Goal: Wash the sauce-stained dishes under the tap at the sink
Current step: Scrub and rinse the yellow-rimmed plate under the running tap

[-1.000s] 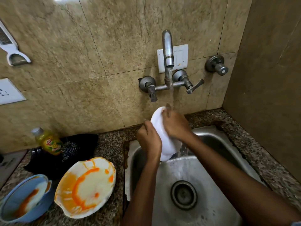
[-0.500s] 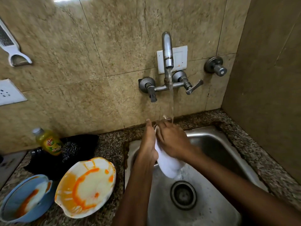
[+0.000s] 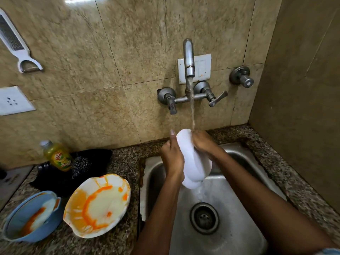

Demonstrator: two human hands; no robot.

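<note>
A white dish stands on edge over the steel sink, its top rim under the stream from the tap. My left hand holds the dish's left side, one finger pointing up. My right hand grips its upper right part, right where the water lands. On the counter to the left lie a white plate smeared with orange sauce and a blue bowl with sauce in it.
A yellow dish-soap bottle and a steel scrubber sit on a black cloth behind the plate. A grater hangs on the wall at top left. A brown wall closes the right side.
Both hands have lifted the white dish from low in the sink back up, so its top rim now meets the water stream. The dirty plate and bowl have not moved.
</note>
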